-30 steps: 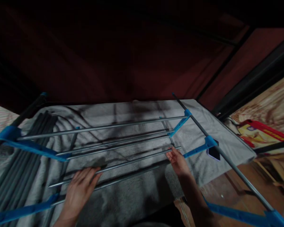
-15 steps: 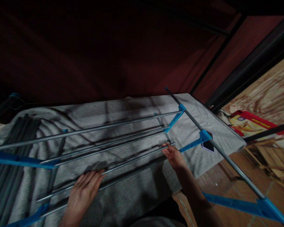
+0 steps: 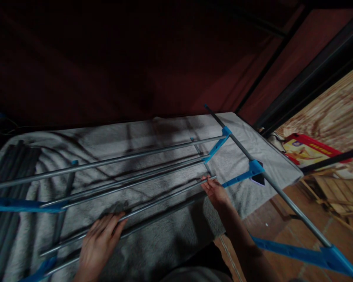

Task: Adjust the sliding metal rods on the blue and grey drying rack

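Grey metal rod (image 3: pixel 153 203) lies under our fingers: the left hand (image 3: pixel 98 243) curls loosely over its near-left stretch, the right hand (image 3: pixel 214 192) pinches its far-right end, seemingly to steady it level at both ends; it runs across the middle of a rack frame with blue plastic brackets (image 3: pixel 238 178); beneath, a grey fleecy blanket (image 3: pixel 164 243) covers the surface; dark red wall (image 3: pixel 120 70) beyond, tiled floor (image 3: pixel 270 223) at right.
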A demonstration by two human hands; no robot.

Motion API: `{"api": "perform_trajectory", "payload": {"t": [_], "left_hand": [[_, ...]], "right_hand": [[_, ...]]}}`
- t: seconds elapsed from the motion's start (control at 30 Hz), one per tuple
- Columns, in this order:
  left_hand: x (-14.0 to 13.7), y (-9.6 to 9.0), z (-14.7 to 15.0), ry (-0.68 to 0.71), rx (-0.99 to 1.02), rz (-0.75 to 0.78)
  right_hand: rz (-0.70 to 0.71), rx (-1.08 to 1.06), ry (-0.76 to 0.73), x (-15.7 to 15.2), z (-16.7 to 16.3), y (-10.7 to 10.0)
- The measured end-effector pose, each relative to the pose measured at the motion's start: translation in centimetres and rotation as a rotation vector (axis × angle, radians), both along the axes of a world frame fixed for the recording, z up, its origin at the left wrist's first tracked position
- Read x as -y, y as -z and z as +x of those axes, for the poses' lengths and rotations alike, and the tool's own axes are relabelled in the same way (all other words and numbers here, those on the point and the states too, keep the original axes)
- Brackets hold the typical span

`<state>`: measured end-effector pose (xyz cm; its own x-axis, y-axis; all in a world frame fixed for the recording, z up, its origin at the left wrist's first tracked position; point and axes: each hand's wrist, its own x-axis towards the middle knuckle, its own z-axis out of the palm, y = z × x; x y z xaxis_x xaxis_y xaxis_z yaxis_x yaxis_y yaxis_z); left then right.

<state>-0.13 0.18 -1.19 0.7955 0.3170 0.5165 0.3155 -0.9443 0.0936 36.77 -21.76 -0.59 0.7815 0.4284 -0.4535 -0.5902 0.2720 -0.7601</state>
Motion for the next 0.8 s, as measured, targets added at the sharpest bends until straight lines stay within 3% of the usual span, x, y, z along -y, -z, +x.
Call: {"api": "perform_trajectory", "payload": {"t": [0.6, 0.8], "left_hand": [[0.14, 0.56, 0.00, -0.023, 0.029, -0.032], [0.13, -0.20, 0.63, -0.028, 0.028, -0.085]], "right_hand": [[-0.044, 0.007, -0.019, 0.26, 0.05, 0.03], [-0.072, -0.025, -0.034, 0.03, 0.51, -0.21]]}}
